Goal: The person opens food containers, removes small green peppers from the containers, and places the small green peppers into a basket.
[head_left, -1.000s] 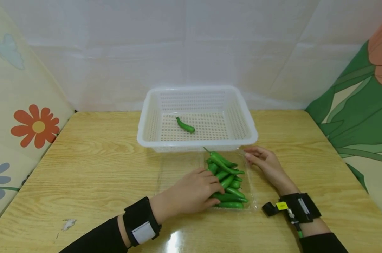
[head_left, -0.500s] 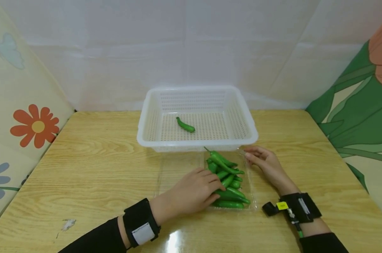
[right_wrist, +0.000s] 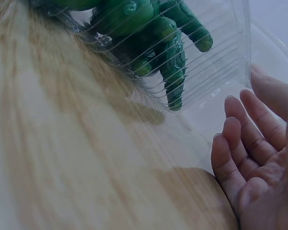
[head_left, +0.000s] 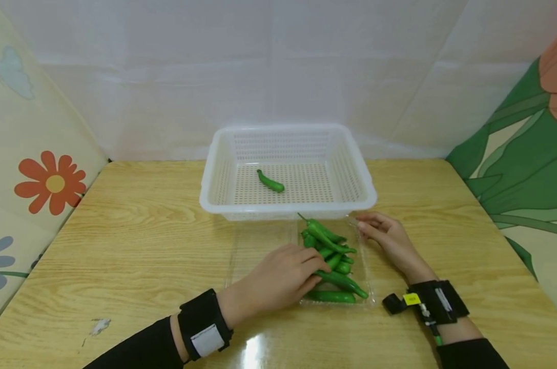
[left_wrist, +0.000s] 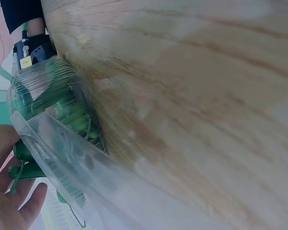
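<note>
A clear plastic clamshell box (head_left: 368, 287) lies open on the table, its right half heaped with green chili peppers (head_left: 326, 238). My left hand (head_left: 280, 274) reaches over that half from the left and grips one long green chili pepper (head_left: 345, 283), whose far end sticks out to the right, lifted a little. In the left wrist view, pepper stems (left_wrist: 19, 175) show between the fingers. At the box's back right corner, my right hand (head_left: 391, 241) pinches the rim; in the right wrist view the thumb (right_wrist: 273, 93) lies at the rim and the other fingers are partly curled.
Directly behind the box stands a white perforated plastic basket (head_left: 287, 209) with one green chili pepper (head_left: 270, 181) on its floor. A white cloth (head_left: 241, 77) hangs behind the wooden table (head_left: 144, 220). Patterned panels flank both sides.
My left hand has risen slightly, and the chili pepper in it has swung and shifted right, away from the pepper at the front. The right hand has stayed at the box's corner.
</note>
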A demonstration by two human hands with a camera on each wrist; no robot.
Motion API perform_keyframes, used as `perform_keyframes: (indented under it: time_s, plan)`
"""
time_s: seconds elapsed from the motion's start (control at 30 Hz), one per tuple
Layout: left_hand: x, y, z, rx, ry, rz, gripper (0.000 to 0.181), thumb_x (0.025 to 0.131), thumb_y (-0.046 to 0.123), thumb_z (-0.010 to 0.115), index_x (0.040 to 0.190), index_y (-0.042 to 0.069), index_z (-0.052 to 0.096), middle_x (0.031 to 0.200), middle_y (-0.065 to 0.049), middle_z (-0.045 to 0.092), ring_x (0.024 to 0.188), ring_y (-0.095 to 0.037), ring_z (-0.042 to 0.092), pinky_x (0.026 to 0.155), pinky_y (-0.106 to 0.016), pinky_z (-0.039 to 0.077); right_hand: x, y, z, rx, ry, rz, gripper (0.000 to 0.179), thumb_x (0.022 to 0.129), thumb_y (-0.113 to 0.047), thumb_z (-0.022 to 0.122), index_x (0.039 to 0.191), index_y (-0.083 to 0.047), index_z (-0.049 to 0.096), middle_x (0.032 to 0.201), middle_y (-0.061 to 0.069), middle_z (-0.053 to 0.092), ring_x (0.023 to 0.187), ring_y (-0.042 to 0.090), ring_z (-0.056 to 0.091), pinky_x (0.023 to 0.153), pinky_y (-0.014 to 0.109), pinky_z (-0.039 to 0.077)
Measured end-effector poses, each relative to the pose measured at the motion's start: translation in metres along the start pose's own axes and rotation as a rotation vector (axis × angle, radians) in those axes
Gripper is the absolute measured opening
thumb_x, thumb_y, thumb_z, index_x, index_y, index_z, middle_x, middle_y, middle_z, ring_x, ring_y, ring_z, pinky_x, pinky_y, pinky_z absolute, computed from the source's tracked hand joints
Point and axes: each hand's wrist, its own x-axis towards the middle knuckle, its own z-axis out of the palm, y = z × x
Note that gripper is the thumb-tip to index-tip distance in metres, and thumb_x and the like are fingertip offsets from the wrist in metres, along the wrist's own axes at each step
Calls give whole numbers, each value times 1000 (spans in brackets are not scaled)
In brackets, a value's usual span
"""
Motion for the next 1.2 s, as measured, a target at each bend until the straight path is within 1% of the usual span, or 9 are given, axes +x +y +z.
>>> perform_keyframes:
  time_s: [0.27, 0.47, 0.67, 0.77, 0.9, 1.0, 1.2]
  plan:
    - [2, 1, -1, -18, 19, 11, 22, 96, 21, 67, 118, 18, 68, 115, 6, 65, 105, -10, 61, 95, -24, 48, 0, -1, 0, 4, -5, 3, 34, 102, -17, 58, 123, 9, 59, 89, -6, 68, 77, 8, 62, 72, 20, 53]
    - [2, 1, -2, -23, 53, 12, 23, 95, 19, 67, 118, 16, 68, 116, 5, 64, 106, -11, 61, 97, -24, 47, 0, -1, 0, 3, -2, -5, 34, 102, -17, 58, 123, 9, 59, 89, -7, 69, 78, 8, 62, 72, 19, 52]
    - [1, 0, -8, -40, 48, -28, 24, 96, 17, 65, 120, 15, 66, 119, 4, 63, 109, -11, 60, 97, -25, 47, 0, 0, -1, 6, -7, -4, 37, 102, -17, 57, 124, 13, 56, 89, -7, 69, 78, 7, 62, 73, 19, 53]
    - [1, 0, -14, -56, 39, -51, 24, 98, 17, 63, 122, 15, 65, 121, 4, 63, 110, -11, 60, 96, -24, 48, 1, 0, -1, -3, -6, -5, 38, 102, -17, 57, 124, 13, 56, 88, -7, 69, 78, 7, 62, 73, 19, 52]
    - [1, 0, -21, -68, 27, -64, 26, 99, 16, 61, 124, 15, 64, 123, 3, 62, 110, -12, 59, 96, -25, 48, 1, 0, -1, 1, -6, -5, 37, 101, -17, 58, 124, 13, 56, 88, -7, 69, 78, 7, 62, 74, 19, 52]
    - [1, -1, -23, -63, 44, -60, 26, 98, 15, 62, 124, 14, 64, 123, 2, 62, 110, -13, 60, 96, -25, 48, 1, -1, 0, 12, -5, -2, 36, 101, -16, 58, 124, 13, 57, 89, -8, 69, 78, 7, 62, 73, 19, 52]
    - [3, -3, -26, -38, 109, -34, 27, 95, 13, 66, 121, 12, 65, 121, 1, 63, 112, -15, 61, 101, -26, 45, 1, 0, 0, 32, -8, -7, 36, 101, -11, 58, 125, 15, 55, 91, -8, 69, 79, 7, 62, 73, 19, 52]
